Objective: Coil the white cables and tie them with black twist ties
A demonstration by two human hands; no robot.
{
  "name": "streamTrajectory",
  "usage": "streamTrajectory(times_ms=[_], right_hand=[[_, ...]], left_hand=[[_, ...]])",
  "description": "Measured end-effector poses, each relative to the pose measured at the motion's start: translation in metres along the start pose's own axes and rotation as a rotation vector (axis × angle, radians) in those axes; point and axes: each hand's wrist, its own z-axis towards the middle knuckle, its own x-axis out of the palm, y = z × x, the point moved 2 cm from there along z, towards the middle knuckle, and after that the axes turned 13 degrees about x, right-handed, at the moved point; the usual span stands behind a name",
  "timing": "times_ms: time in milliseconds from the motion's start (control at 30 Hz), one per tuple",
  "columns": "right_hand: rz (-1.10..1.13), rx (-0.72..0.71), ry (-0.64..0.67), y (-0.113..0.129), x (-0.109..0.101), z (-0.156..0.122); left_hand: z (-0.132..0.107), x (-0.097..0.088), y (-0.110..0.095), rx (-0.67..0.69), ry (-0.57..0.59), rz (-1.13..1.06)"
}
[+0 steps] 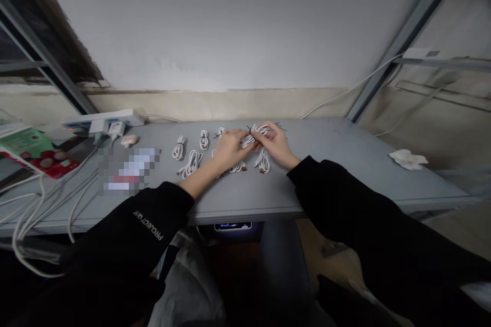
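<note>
Both my hands meet over the middle of the grey table (pixel 330 163). My left hand (pixel 229 149) and my right hand (pixel 275 144) are each closed on the same coiled white cable (pixel 256 135), which has a thin black twist tie around it. Several other bundled white cables lie on the table around my hands: one at the left (pixel 178 147), one below it (pixel 192 162), a small one (pixel 204 139) and one under my right hand (pixel 263 160).
A white power strip (pixel 105 120) with plugged chargers sits at the back left, with loose white cords (pixel 34 204) trailing off the table's left edge. A green and red packet (pixel 36 150) lies far left. A crumpled tissue (pixel 407 159) rests at the right.
</note>
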Motion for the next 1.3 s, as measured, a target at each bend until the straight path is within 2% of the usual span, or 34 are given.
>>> streamTrajectory(times_ms=[100, 167, 267, 433, 533, 767, 967, 1300], right_hand=[[-0.030, -0.021, -0.006, 0.002, 0.002, -0.002], [-0.042, -0.043, -0.020, 0.002, 0.002, -0.003], [-0.070, -0.041, -0.021, 0.002, 0.002, -0.003], [-0.090, -0.016, -0.034, -0.001, 0.001, -0.003], [-0.102, -0.023, -0.047, -0.001, 0.000, -0.004], [-0.075, -0.070, -0.090, -0.001, 0.002, -0.006], [-0.133, -0.076, -0.113, -0.004, 0.001, -0.006], [-0.248, -0.147, -0.122, -0.001, 0.000, -0.008]], left_hand=[[0.000, 0.000, -0.001, 0.044, 0.073, 0.005], [0.000, 0.001, -0.001, 0.067, 0.083, -0.040], [-0.001, 0.004, -0.001, 0.058, 0.032, -0.158], [-0.001, 0.005, -0.005, -0.083, -0.088, -0.400], [-0.001, 0.002, -0.008, -0.141, -0.128, -0.469], [0.000, 0.005, -0.004, -0.217, -0.219, -0.462], [0.002, 0.006, 0.005, -0.209, -0.298, -0.452], [0.002, 0.007, 0.006, -0.212, -0.294, -0.447]])
